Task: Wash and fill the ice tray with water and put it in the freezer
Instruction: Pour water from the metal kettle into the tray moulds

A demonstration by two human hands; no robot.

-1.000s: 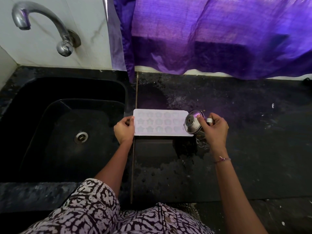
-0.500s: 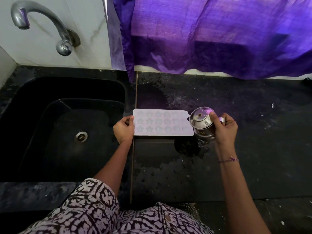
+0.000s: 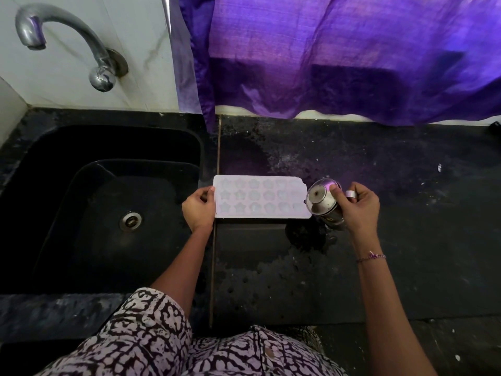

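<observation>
The left hand pinches the left short edge of the ice tray, thumb on top and curled fingers beneath. The right hand is wrapped round a small steel cup, thumb pressed on its side near the rim and fingers closed about the body and a pale strip of handle. The cup is polished metal and round-bellied. It is tipped over sideways so its mouth faces the tray's right end, just beside it. Whether water is running out cannot be told.

The tray is a thin, pale, matt rectangle with rounded corners and a small step cut in its upper right corner. It is moulded with three rows of shallow star and flower cells. It sits level over the table, just right of the sink's edge, its left end at a thin seam in the stone.

The table is black speckled stone, glossy and wet in patches, with pale flecks. A thin beaded bracelet circles the right wrist. The sink is a deep black basin with rounded corners and a steel drain ring. Above it a curved chrome tap comes out of white veined wall tile. A creased, shiny purple sheet hangs behind the table. A garment printed in dark and white blotches fills the bottom edge.
</observation>
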